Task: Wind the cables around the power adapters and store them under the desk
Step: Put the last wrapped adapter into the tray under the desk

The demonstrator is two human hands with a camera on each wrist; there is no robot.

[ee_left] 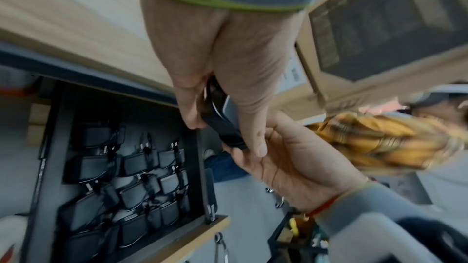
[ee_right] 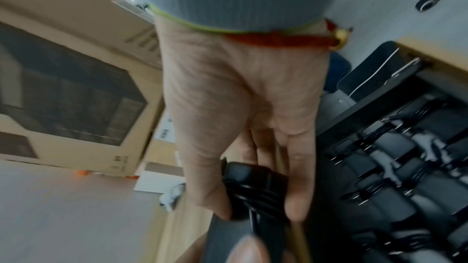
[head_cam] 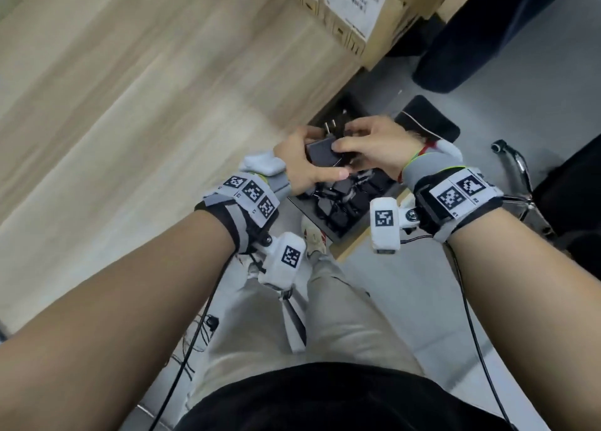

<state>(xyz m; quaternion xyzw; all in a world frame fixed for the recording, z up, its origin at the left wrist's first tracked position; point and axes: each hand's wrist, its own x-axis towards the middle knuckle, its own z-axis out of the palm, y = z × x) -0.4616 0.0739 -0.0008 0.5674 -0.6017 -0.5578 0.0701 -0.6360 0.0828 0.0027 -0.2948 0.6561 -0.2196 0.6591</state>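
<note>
- I hold a black power adapter (head_cam: 320, 153) with its cable (ee_right: 255, 193) wound around it (prongs pointing away), above an open drawer (ee_left: 43, 167) under the wooden surface (head_cam: 130, 89).
- My left hand (head_cam: 300, 164) grips the adapter, thumb along its near edge.
- My right hand (head_cam: 374, 146) pinches its other end.
- The drawer holds many wound adapters (ee_left: 131, 193).
- Cardboard boxes (head_cam: 351, 11) stand on the surface.

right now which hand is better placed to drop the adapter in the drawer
Left, probably. The left hand wraps the flat black power adapter by its body, directly above the open dark drawer. The right hand only pinches the wound cable end, so it can let go.
</note>
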